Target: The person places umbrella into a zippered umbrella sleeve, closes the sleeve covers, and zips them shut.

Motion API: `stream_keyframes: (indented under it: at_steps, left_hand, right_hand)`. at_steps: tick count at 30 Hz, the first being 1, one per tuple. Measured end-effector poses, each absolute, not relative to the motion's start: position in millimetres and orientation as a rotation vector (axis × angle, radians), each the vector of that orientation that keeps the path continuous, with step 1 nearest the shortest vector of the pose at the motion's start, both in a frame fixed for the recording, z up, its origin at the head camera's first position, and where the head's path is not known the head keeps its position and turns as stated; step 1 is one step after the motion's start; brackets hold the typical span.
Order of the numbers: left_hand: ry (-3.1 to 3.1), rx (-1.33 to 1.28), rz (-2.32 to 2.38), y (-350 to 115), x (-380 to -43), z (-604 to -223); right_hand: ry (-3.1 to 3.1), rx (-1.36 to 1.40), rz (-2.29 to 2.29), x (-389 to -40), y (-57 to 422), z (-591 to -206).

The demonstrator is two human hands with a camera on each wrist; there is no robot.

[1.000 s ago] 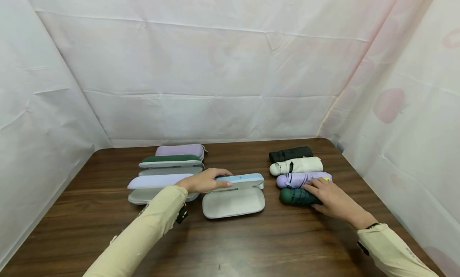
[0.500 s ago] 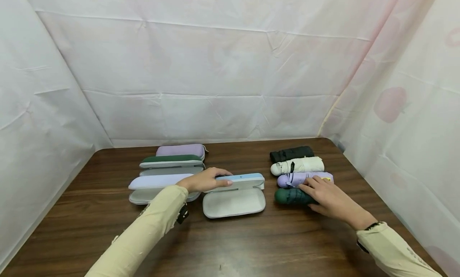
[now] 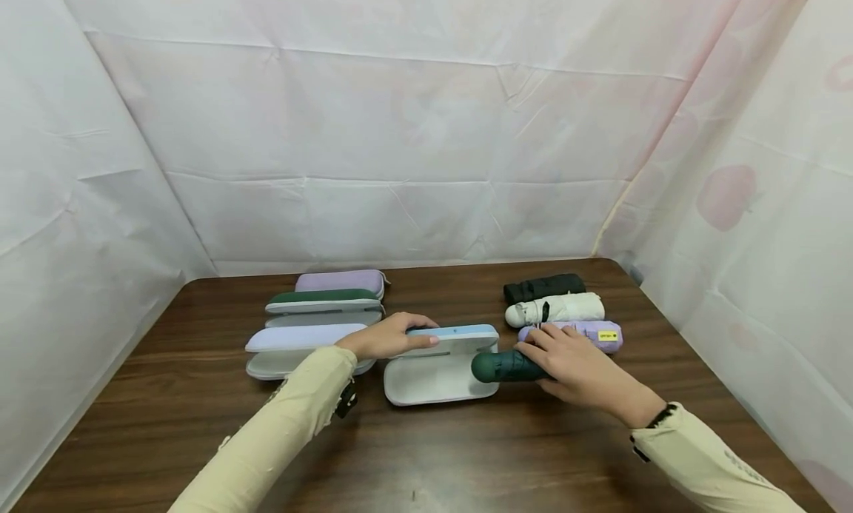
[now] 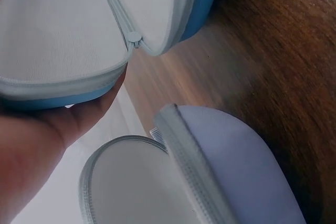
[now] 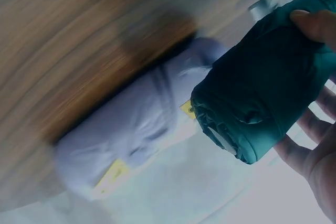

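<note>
My right hand [image 3: 583, 369] grips a dark green folded umbrella [image 3: 509, 366], whose rounded handle end points left over the right part of an open light-blue case [image 3: 420, 383]. In the right wrist view the umbrella [image 5: 262, 82] is off the table, thumb on one side and fingers on the other. My left hand [image 3: 386, 337] holds the case's raised lid [image 3: 466, 330] at its left end. The left wrist view shows the case's pale grey lining [image 4: 63, 35] and zipper, with fingers behind the blue shell.
Left of the blue case stand an open lavender case [image 3: 293, 338], an open green case [image 3: 323, 296] and a closed purple case [image 3: 340, 280]. At right lie a lilac folded umbrella [image 3: 593, 329], a white one [image 3: 566, 308] and a black one [image 3: 546, 286].
My right hand has lifted the dark green umbrella from the front of the umbrella row and carried it left to the blue case. My left hand stays on the lid.
</note>
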State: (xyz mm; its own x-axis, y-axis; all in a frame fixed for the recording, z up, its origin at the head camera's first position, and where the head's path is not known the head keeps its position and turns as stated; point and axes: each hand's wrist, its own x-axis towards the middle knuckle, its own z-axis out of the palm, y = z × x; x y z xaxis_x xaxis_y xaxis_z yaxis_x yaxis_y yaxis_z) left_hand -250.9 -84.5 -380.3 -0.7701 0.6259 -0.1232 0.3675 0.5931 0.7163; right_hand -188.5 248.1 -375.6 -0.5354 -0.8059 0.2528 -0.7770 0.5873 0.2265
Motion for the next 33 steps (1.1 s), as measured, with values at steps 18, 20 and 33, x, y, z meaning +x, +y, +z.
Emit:
stream_keyframes:
  at_steps: [18,20,33]
  left_hand:
    - [2.428,0.783,1.056,-82,-249,-381]
    - [2.42,0.782,1.063,-82,-249,-381]
    - [2.42,0.785,1.056,-80,-247,-383]
  right_hand:
    - [-2.442,1.34,-0.27,-189,181,-379]
    - [-2.443,1.348,-0.287,-188,172,-379]
    - [-2.257,1.314,-0.336,-186,136,-397]
